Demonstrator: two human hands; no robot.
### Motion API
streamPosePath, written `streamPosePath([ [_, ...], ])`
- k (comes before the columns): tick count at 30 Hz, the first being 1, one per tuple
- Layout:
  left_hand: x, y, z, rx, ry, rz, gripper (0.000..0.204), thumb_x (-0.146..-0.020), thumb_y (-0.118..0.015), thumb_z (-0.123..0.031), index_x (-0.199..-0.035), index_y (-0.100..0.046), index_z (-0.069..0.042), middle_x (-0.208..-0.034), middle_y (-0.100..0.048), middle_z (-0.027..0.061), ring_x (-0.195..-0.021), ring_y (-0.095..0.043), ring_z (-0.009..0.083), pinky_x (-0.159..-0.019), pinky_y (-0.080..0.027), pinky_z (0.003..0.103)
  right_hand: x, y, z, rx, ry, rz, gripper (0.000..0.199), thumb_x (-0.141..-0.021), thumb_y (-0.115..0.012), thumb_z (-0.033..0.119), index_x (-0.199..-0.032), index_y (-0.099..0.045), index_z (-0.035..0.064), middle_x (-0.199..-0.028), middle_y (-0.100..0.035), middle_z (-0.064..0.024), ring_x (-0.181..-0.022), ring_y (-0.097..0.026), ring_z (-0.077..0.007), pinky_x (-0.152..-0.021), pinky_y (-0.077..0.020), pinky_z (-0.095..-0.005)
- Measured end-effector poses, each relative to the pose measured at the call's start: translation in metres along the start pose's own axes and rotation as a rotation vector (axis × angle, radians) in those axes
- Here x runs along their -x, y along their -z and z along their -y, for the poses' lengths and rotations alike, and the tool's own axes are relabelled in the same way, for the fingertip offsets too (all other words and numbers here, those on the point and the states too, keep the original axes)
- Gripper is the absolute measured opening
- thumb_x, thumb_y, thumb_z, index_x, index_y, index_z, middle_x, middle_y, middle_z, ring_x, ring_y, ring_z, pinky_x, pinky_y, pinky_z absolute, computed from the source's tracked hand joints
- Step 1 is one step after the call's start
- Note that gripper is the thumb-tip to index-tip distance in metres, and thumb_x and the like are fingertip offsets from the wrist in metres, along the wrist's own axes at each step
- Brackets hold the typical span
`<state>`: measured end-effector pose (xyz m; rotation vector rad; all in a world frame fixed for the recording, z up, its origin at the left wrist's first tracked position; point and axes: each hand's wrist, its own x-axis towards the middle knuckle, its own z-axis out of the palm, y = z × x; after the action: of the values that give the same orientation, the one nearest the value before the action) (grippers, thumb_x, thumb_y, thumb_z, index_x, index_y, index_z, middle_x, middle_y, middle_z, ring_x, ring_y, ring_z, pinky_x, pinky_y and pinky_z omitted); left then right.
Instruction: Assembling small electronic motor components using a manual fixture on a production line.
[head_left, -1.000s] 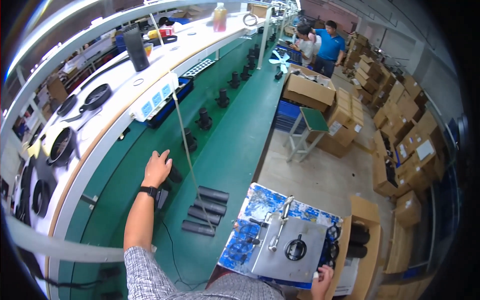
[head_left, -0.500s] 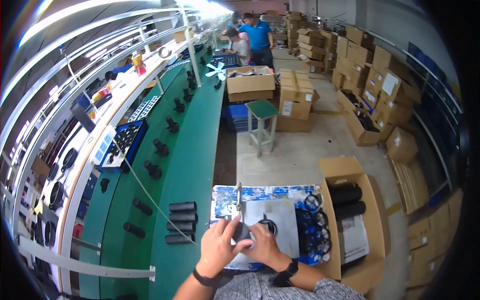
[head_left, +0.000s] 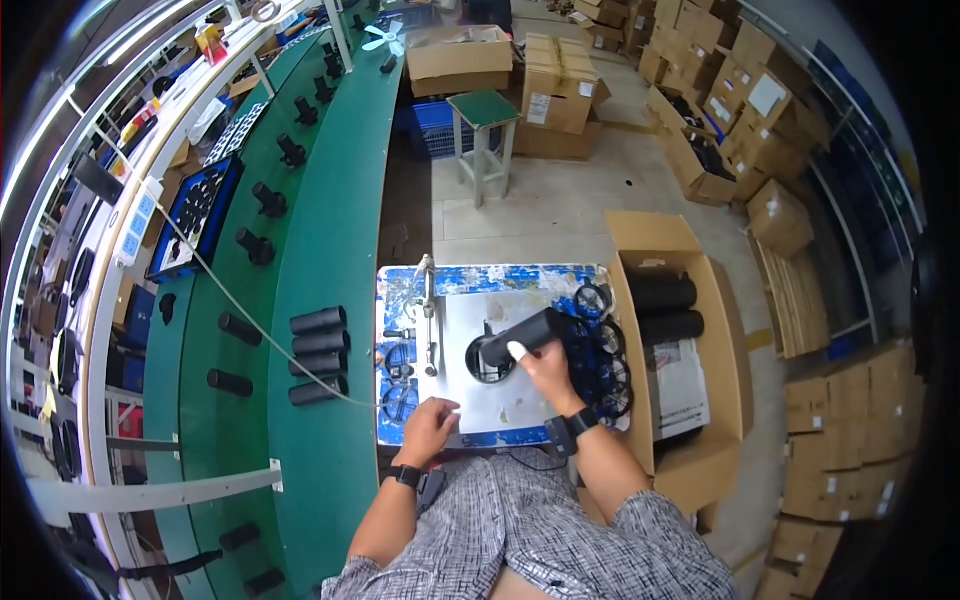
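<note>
In my right hand (head_left: 550,372) is a black tube (head_left: 525,336), tilted, with its lower left end over a round black ring (head_left: 488,366) on the metal plate (head_left: 470,410). My thumb lies along the tube's near side. Apart from it, my left hand (head_left: 430,426) rests by the plate's near left edge, fingers loosely bent and nothing seen in them. A slim metal upright fixture (head_left: 429,318) stands on the plate's left side. Several black spoked rings (head_left: 612,372) lie right of the plate, and more rings (head_left: 400,400) lie to its left.
Several black tubes (head_left: 318,345) lie in a row on the green bench (head_left: 330,240) at left. A thin cord (head_left: 250,325) crosses them. An open carton (head_left: 740,350) with tubes stands against the table's right side. A stool (head_left: 484,112) and stacked cartons (head_left: 560,85) stand beyond.
Both hands were together around a dark round-ended piece; my left hand has since moved away, down and left. My right hand now holds the tube tilted. The view has tipped downward.
</note>
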<state>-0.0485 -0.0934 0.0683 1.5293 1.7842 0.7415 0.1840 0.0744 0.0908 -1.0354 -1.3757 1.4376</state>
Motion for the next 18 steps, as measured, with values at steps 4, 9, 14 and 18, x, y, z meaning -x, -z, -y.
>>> streamPosePath([
  [4,0.009,0.000,0.003,0.001,-0.012,-0.036,0.020,-0.092,-0.075,-0.017,-0.111,-0.075,-0.011,-0.094,-0.067,0.0109,-0.090,-0.067,0.0307,-0.082,-0.054,0.041,0.010,-0.013,0.011,0.306,-0.052,0.137,0.045,-0.082,-0.084,0.012,-0.122,-0.065,0.0022,-0.112,-0.073,-0.0107,-0.108,-0.068,-0.0220,-0.096,-0.0515,-0.0361],
  [9,0.013,0.000,0.003,-0.006,-0.028,-0.078,0.019,-0.092,-0.075,-0.016,-0.110,-0.075,-0.011,-0.094,-0.067,0.0107,-0.090,-0.066,0.0309,-0.083,-0.053,0.041,0.018,-0.034,-0.003,0.819,0.329,0.015,0.055,-0.072,-0.086,0.015,-0.121,-0.064,0.0035,-0.114,-0.071,-0.0157,-0.110,-0.067,-0.0321,-0.098,-0.0496,-0.0441],
  [14,0.012,0.001,0.006,0.020,-0.056,-0.092,0.017,-0.094,-0.074,-0.019,-0.109,-0.076,-0.011,-0.091,-0.064,0.0096,-0.086,-0.064,0.0283,-0.078,-0.052,0.040,-0.002,-0.033,-0.008,0.856,0.252,0.091,0.055,-0.067,-0.085,0.020,-0.116,-0.065,0.0048,-0.109,-0.070,-0.0175,-0.107,-0.065,-0.0395,-0.098,-0.0470,-0.0485],
  [18,0.011,0.001,0.006,0.019,-0.050,-0.090,0.017,-0.094,-0.074,-0.018,-0.109,-0.076,-0.011,-0.091,-0.064,0.0093,-0.087,-0.064,0.0284,-0.079,-0.052,0.040,-0.018,-0.022,-0.005,0.886,0.349,0.225,0.053,-0.068,-0.086,0.022,-0.114,-0.066,0.0049,-0.107,-0.070,-0.0180,-0.106,-0.066,-0.0407,-0.099,-0.0471,-0.0487],
])
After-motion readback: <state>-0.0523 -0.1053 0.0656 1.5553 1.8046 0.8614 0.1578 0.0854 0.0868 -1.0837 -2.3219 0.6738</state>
